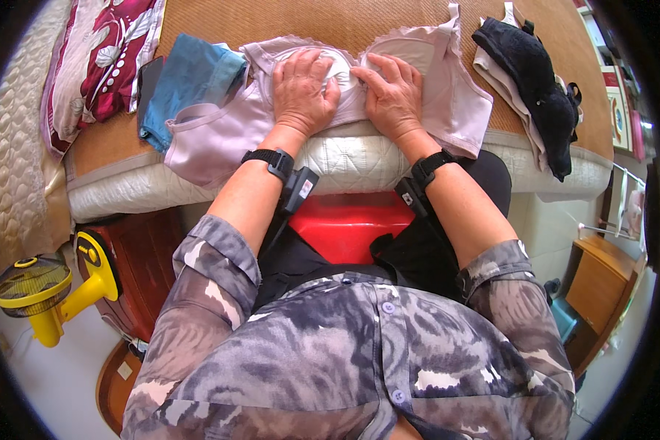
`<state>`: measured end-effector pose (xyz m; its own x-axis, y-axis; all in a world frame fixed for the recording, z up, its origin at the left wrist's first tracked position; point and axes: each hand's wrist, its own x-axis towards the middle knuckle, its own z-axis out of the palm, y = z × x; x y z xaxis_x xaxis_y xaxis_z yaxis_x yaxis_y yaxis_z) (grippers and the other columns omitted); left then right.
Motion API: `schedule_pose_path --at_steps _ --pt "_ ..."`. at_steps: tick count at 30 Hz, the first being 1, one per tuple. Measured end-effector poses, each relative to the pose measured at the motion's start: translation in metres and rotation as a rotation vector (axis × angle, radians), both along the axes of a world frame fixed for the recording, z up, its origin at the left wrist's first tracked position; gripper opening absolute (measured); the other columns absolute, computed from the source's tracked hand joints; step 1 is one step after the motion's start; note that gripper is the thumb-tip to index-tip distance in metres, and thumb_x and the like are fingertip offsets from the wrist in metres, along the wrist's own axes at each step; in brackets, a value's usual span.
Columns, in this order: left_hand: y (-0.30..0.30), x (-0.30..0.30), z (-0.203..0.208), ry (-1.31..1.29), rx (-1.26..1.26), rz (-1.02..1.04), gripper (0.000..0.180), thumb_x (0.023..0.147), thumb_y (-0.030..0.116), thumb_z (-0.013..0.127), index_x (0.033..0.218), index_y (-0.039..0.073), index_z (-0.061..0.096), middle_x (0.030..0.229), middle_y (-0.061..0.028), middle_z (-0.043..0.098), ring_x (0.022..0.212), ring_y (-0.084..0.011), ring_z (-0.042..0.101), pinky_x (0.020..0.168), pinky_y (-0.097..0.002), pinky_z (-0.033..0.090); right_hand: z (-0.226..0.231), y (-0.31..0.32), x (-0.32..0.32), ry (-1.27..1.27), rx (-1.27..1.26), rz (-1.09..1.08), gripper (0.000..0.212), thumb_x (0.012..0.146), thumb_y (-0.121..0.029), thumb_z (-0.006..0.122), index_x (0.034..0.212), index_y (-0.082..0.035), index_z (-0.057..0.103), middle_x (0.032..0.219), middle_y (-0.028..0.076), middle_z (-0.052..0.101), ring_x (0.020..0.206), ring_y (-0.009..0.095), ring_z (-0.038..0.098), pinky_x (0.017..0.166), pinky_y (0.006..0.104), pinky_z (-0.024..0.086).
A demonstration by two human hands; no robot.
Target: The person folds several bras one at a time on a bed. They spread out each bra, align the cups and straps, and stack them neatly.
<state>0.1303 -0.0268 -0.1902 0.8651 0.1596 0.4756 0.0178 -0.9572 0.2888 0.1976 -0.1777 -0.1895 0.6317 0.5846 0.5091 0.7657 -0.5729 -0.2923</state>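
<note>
A pale pink bra (458, 103) with scalloped edges lies spread open near the bed's front edge, the white insides of its cups facing up. My left hand (304, 92) rests flat over the left cup, fingers stretched away from me and thumb toward the middle. On the other cup lies my right hand (394, 94), its fingers slightly bent and apart, the thumb pointing at the centre of the bra. Both palms are hidden against the fabric. The left wing of the bra hangs partly over the mattress edge.
Blue folded cloth (191, 88) lies left of the bra, beside a dark flat object (149, 84) and maroon patterned fabric (117, 59). Black and beige bras (535, 81) lie to the right. A red stool (352, 224) is below, a yellow fan (59, 293) at lower left.
</note>
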Motion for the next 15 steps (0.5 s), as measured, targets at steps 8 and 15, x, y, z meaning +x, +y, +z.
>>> schedule_pose_path --at_steps 8,15 --pt "-0.0002 0.0005 -0.0001 0.002 -0.004 -0.005 0.033 0.069 0.024 0.053 0.1 0.012 0.054 0.11 -0.0076 0.049 0.109 -0.0237 0.042 0.094 -0.0397 0.026 -0.0009 -0.0004 0.0006 0.006 0.001 -0.006 0.027 0.066 -0.011 0.056 0.088 -0.026 0.062 0.105 -0.001 0.052 0.102 0.02 0.045 0.088 0.0354 0.03" --pt "0.0017 0.0007 -0.0033 -0.006 0.004 -0.004 0.032 0.068 0.025 0.054 0.097 0.012 0.054 0.109 -0.0066 0.049 0.109 -0.0239 0.04 0.095 -0.0397 0.025 0.0004 0.0004 0.0003 -0.006 0.021 -0.005 0.025 0.066 -0.011 0.057 0.086 -0.026 0.062 0.103 -0.002 0.052 0.101 0.02 0.046 0.087 0.0351 0.031"
